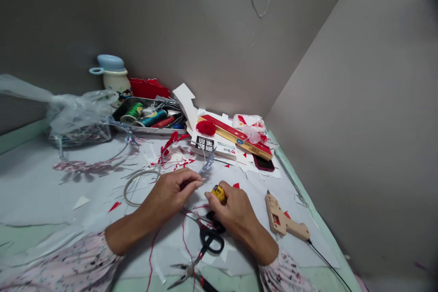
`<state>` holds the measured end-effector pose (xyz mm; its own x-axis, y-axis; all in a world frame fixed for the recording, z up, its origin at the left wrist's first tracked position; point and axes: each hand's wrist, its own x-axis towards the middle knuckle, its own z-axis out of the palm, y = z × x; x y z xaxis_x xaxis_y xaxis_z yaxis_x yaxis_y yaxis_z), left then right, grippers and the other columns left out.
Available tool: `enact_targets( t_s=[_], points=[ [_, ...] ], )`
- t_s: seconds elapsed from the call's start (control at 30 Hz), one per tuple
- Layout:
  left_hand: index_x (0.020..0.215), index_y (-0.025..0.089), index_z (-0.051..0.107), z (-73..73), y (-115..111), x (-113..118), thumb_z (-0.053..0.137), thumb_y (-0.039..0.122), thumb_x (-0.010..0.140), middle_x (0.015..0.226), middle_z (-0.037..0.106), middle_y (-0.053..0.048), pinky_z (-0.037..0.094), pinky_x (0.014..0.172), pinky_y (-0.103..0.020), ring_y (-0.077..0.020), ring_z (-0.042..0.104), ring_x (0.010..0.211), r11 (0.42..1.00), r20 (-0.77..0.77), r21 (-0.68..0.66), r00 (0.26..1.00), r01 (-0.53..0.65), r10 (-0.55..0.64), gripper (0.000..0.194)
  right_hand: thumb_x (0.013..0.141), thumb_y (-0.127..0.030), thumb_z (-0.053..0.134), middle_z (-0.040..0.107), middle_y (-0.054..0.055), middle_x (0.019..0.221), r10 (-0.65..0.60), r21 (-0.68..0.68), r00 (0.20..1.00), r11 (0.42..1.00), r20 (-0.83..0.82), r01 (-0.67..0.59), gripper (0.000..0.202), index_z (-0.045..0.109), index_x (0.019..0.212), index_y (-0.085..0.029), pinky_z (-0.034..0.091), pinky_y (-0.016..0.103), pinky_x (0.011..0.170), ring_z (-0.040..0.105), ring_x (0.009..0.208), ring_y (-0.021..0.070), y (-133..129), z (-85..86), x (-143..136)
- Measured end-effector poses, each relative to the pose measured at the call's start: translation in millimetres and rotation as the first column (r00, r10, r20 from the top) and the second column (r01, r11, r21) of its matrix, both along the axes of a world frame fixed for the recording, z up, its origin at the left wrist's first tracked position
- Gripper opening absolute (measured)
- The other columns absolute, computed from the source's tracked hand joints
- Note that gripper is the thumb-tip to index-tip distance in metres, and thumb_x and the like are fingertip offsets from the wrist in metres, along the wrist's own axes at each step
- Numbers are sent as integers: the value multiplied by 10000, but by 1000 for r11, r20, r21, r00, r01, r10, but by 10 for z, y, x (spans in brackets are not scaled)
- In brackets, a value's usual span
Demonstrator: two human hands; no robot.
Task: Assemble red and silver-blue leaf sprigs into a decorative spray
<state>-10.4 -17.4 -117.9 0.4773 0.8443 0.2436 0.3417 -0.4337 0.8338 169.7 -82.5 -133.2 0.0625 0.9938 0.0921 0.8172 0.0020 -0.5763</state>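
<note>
Where grey walls (pixel 205 41) flank tabletop (pixel 34 191), right grip (pixel 236 207) clasps yellow item (pixel 219 194); left grip (pixel 173 191) unclear

Tray (pixel 150 130): rim is looking like smooth metal, dully shining. Behind it, bottle (pixel 115 81) is showing smooth plastic with a soft sheen. Left of the tray, bag (pixel 73 112) is appearing as thin clear plastic, crinkled and glossy. Right of the tray, pom-pom (pixel 205 127) is looking fuzzy and matt; box (pixel 244 142) is showing shiny red and gold card; phone (pixel 263 163) is presenting a smooth, dark face. Nearer than the tray, yellow roll (pixel 219 194) is showing a smooth printed surface; glue gun (pixel 278 218), matt plastic; pliers (pixel 187 272), grey metal; sleeve (pixel 75 260), soft wrinkled cloth.
</note>
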Motion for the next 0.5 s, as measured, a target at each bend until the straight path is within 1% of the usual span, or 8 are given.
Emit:
enact_targets(
  t_s=[0.2, 0.3, 0.4, 0.5],
  points=[
    [795, 218, 697, 17, -24, 20, 608, 342, 846, 789, 725, -18, 448, 695, -292, -202, 637, 741, 998, -4, -53, 1000, -21, 21, 161, 869, -388, 532, 472, -27, 564, -21, 4, 1000, 1000, -11, 21, 263, 461, 689, -209, 206, 267, 534, 398, 534, 129, 4, -4, 2],
    [805, 209, 691, 28, -31, 27, 608, 362, 843, 773, 711, -16, 438, 672, -288, -197, 620, 719, 992, 16, -124, 999, -29, 31, 178, 870, -388, 526, 458, -29, 567, -25, 4, 999, 1000, -21, 25, 263, 449, 691, -211, 204, 268, 539, 381, 540, 130, 4, -6, 2],
    [814, 206, 694, 5, -32, 31, 617, 386, 834, 748, 694, -10, 426, 636, -275, -187, 599, 688, 978, 53, -209, 998, -17, 28, 197, 870, -387, 519, 447, -35, 568, -29, 1, 999, 1000, -38, 29, 267, 425, 690, -214, 205, 267, 540, 375, 539, 129, 0, -1, -2],
    [791, 198, 689, -22, -36, 42, 640, 384, 812, 725, 672, -9, 415, 629, -271, -180, 578, 676, 965, 88, -261, 995, -15, 39, 193, 867, -381, 517, 434, -39, 565, -32, 7, 999, 999, -39, 32, 270, 405, 685, -215, 200, 267, 540, 373, 539, 127, 1, 8, -8]
  ],
)
